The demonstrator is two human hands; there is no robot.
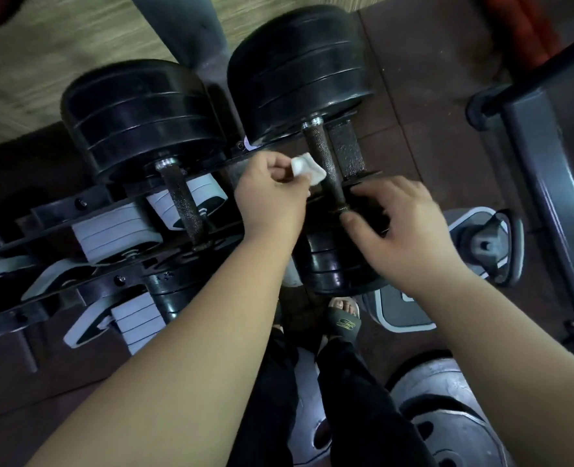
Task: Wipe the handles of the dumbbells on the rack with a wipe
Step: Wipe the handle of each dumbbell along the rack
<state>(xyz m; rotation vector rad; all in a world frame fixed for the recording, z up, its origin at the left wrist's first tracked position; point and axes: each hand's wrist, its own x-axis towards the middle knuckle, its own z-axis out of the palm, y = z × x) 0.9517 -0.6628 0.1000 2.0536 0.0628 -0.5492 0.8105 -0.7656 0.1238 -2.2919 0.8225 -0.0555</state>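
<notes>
Two black dumbbells lie side by side on the dark metal rack (pixel 76 210). The left dumbbell's knurled handle (pixel 182 205) is bare and untouched. My left hand (pixel 272 193) pinches a small white wipe (pixel 307 168) right beside the right dumbbell's knurled handle (pixel 322 156); whether the wipe touches the handle I cannot tell. My right hand (pixel 400 224) rests with curled fingers on the near black weight plates (pixel 332 264) of that right dumbbell, by the handle's near end.
Lower rack tiers hold white and black dumbbells (pixel 117 230). A grey machine frame (pixel 541 163) stands at the right. Grey weight plates (pixel 447 416) lie on the floor near my feet in sandals (pixel 342 318). A dark upright post (pixel 194 38) rises behind the dumbbells.
</notes>
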